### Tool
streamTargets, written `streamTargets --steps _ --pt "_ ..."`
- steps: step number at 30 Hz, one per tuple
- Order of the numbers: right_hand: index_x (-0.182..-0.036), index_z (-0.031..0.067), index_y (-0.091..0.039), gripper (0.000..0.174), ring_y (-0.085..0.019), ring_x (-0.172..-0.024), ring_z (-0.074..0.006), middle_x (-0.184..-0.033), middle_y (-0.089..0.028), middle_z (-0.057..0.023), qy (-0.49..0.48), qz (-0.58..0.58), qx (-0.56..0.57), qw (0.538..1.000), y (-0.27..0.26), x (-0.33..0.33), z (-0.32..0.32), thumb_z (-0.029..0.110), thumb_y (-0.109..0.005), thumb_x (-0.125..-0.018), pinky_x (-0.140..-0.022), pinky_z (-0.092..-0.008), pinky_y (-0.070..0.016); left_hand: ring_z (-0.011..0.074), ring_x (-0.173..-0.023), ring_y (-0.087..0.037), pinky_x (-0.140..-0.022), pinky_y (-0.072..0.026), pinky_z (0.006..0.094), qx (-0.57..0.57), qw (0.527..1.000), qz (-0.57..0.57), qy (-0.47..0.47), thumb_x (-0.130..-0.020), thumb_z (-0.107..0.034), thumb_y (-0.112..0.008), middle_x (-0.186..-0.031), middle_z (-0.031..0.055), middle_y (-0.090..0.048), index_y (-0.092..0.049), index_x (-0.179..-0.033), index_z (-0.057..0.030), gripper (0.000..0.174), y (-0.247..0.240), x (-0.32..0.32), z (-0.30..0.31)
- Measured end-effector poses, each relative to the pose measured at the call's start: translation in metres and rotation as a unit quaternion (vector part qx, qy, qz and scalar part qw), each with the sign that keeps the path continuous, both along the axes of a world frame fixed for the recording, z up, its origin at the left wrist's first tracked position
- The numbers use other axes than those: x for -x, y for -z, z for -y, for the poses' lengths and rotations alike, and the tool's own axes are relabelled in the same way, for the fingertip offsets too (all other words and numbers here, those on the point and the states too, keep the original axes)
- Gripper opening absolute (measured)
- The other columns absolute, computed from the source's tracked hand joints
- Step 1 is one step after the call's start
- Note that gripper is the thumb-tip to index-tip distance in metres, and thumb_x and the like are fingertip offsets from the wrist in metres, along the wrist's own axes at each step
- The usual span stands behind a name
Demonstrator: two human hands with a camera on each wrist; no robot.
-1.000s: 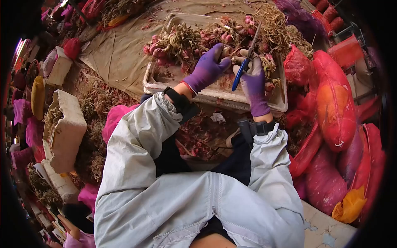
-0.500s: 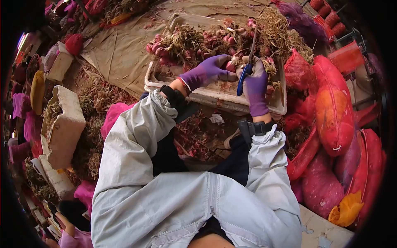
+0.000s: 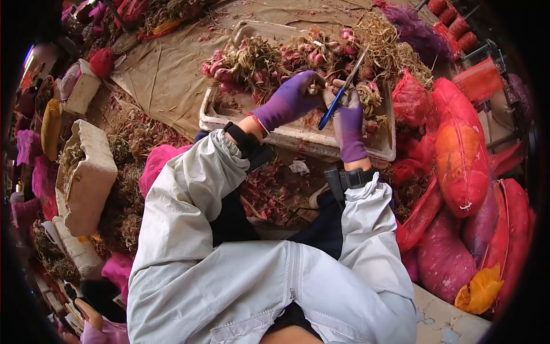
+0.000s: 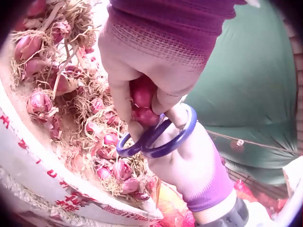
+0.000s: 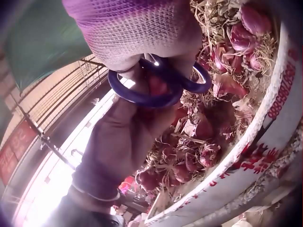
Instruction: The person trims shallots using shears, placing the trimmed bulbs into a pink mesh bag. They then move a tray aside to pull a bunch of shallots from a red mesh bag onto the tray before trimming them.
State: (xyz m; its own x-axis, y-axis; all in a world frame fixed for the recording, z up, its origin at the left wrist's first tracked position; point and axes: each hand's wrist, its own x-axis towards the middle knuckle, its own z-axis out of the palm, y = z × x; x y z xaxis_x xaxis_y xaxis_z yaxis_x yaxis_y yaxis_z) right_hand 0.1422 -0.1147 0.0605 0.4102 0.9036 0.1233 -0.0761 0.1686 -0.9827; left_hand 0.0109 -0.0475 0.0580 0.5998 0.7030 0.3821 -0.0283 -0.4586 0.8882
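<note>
In purple gloves with pale palms, both hands meet over a white foam box (image 3: 269,136) of shallots (image 3: 315,55). My left hand (image 3: 291,100) pinches red shallots (image 4: 143,92) between thumb and fingers, seen closely in the left wrist view. Right beside it, my right hand (image 3: 349,117) holds scissors (image 3: 333,108) with blue handles, their blades slanting up and away to the right. The scissors' handle loops (image 5: 144,97) hang below the right palm in the right wrist view. The cut ends of the held shallots are hidden by the fingers.
Dry stalks and roots (image 3: 395,51) heap at the box's far right. Full red mesh sacks (image 3: 461,143) stand close on the right. To the left are another foam box (image 3: 91,178) and dry trimmings (image 3: 129,143). Red skins (image 3: 278,195) litter the ground between the legs.
The scissors have swung from nearly upright to a slant toward the right. The right hand has shifted slightly left, and the shallot seen by the left fingertips is now mostly covered.
</note>
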Motion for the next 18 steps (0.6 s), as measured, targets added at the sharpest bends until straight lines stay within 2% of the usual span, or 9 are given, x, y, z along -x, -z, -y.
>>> streamTargets --steps 1,3,4,5,6,9,14,16,18 --pt "-0.105 0.0045 -0.049 0.028 -0.052 -0.07 -0.0043 -0.082 -0.057 0.0004 0.021 -0.025 -0.005 0.999 -0.002 0.001 0.0 0.003 -0.064 -0.082 -0.059 -0.0174 -0.0429 0.0046 -0.087 -0.049 -0.076 -0.0433 0.0207 -0.106 0.991 -0.072 -0.047 -0.08 0.0 -0.062 -0.094 -0.0015 -0.054 -0.054 -0.106 -0.0046 0.027 -0.005 0.002 0.002" --pt "-0.104 0.0041 -0.049 0.026 -0.052 -0.072 -0.0042 -0.083 -0.056 0.0007 0.029 0.017 -0.008 0.999 0.004 0.0 0.0 0.001 -0.061 -0.082 -0.059 -0.0174 -0.0426 0.0067 -0.087 -0.051 -0.077 -0.0441 0.0222 -0.112 0.989 -0.092 -0.035 -0.079 -0.002 -0.064 -0.095 -0.0008 -0.056 -0.054 -0.106 -0.0047 0.029 -0.012 0.003 0.005" --pt "-0.105 0.004 -0.049 0.025 -0.051 -0.072 -0.0041 -0.084 -0.055 0.0009 0.037 0.006 -0.038 0.999 0.008 0.0 0.0 0.0 -0.06 -0.082 -0.059 -0.0174 -0.0424 0.0077 -0.087 -0.053 -0.077 -0.0445 0.0219 0.025 0.999 -0.012 0.031 -0.08 -0.002 -0.063 -0.096 0.0 -0.057 -0.054 -0.106 -0.0053 0.028 -0.013 0.002 0.006" --pt "-0.105 0.0039 -0.049 0.025 -0.051 -0.072 -0.0039 -0.085 -0.054 0.0012 0.046 -0.006 -0.066 0.997 0.009 0.0 0.0 0.0 -0.059 -0.082 -0.059 -0.0175 -0.0422 0.0087 -0.087 -0.055 -0.078 -0.0449 0.0216 0.162 0.98 0.069 0.096 -0.081 -0.003 -0.063 -0.097 0.0008 -0.058 -0.055 -0.107 -0.0059 0.027 -0.013 0.001 0.007" --pt "-0.106 0.0049 -0.05 0.025 -0.049 -0.071 -0.004 -0.086 -0.052 0.002 0.058 -0.029 -0.063 0.996 0.008 0.0 0.0 0.0 -0.058 -0.082 -0.058 -0.0174 -0.0412 0.0087 -0.087 -0.055 -0.078 -0.0449 0.0216 0.163 0.979 0.07 0.095 -0.081 -0.003 -0.063 -0.097 0.0008 -0.058 -0.055 -0.107 -0.0059 0.027 -0.013 0.002 0.008" --pt "-0.106 0.0063 -0.05 0.025 -0.049 -0.071 -0.0052 -0.085 -0.052 0.0024 0.105 -0.023 -0.053 0.993 0.008 -0.004 -0.001 0.0 -0.057 -0.083 -0.061 -0.0176 -0.0417 0.0084 -0.085 -0.059 -0.07 -0.0497 0.0225 0.39 0.893 0.179 0.132 -0.085 -0.01 -0.062 -0.099 0.001 -0.058 -0.052 -0.113 -0.0087 0.029 -0.017 0.005 0.008" --pt "-0.111 0.0047 -0.048 0.036 -0.056 -0.081 -0.0105 -0.095 -0.057 -0.0029 0.033 -0.062 -0.05 0.996 0.004 -0.001 -0.005 -0.006 -0.06 -0.079 -0.074 -0.0224 -0.0485 0.0082 -0.084 -0.059 -0.065 -0.0495 0.0214 0.296 0.944 0.104 0.107 -0.084 -0.01 -0.065 -0.097 0.0012 -0.06 -0.05 -0.117 -0.0112 0.036 -0.011 0.007 0.0" --pt "-0.112 0.0041 -0.048 0.038 -0.056 -0.082 -0.0104 -0.096 -0.057 -0.0033 0.012 -0.074 -0.038 0.996 0.006 -0.004 -0.003 -0.008 -0.06 -0.078 -0.074 -0.0225 -0.0484 0.0146 -0.092 -0.059 -0.082 -0.0494 0.0253 0.218 0.971 0.045 0.085 -0.079 0.001 -0.065 -0.107 0.0059 -0.055 -0.05 -0.115 -0.0056 0.039 -0.001 0.008 -0.006" --pt "-0.113 0.0033 -0.047 0.043 -0.055 -0.084 -0.01 -0.098 -0.056 -0.0035 -0.026 -0.097 -0.039 0.994 0.005 -0.007 0.0 -0.012 -0.058 -0.075 -0.075 -0.0235 -0.0486 0.0146 -0.094 -0.058 -0.082 -0.0478 0.025 0.245 0.964 0.044 0.089 -0.076 -0.001 -0.068 -0.108 0.0056 -0.055 -0.05 -0.116 -0.0056 0.044 0.0 0.01 -0.01"
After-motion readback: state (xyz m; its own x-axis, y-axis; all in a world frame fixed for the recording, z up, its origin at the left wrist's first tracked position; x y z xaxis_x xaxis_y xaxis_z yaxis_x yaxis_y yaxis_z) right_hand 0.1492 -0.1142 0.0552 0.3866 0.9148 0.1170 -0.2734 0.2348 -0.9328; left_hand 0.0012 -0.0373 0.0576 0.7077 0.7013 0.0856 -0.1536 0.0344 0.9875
